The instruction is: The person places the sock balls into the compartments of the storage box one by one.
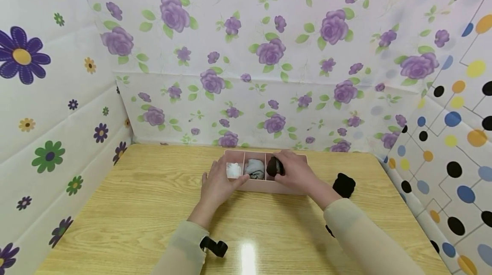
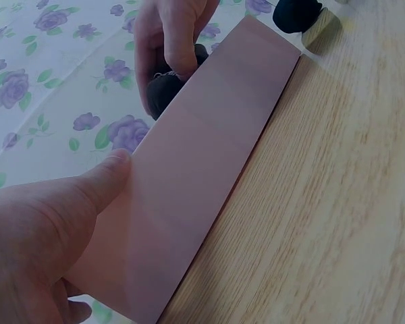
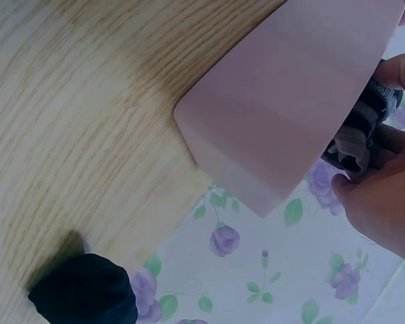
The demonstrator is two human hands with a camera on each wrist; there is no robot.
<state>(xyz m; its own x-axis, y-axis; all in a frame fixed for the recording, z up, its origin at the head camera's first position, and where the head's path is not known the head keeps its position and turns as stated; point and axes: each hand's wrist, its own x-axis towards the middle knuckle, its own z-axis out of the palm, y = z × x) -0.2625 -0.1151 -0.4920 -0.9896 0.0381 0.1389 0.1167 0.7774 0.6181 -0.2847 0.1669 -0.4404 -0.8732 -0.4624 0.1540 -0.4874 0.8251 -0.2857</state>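
Note:
A pink divided box (image 1: 265,186) sits near the table's back edge. My left hand (image 1: 219,183) grips its left end, thumb against the front wall (image 2: 182,169). White rolled cloth (image 1: 233,170) fills the leftmost compartment, and a grey rolled sock (image 1: 255,169) lies in the one beside it. My right hand (image 1: 296,171) pinches a dark rolled sock (image 1: 273,166) at the third compartment; grey and black stripes show on this sock (image 3: 354,138) in the right wrist view. That hand covers the box's right part. To its right lies a black rolled bundle (image 1: 344,185).
The wooden table (image 1: 161,206) meets a flowered cloth wall (image 1: 246,108) just behind the box. Patterned cloth also hangs at the left (image 1: 57,117) and right (image 1: 453,151). A black device (image 1: 213,246) is strapped to the left wrist.

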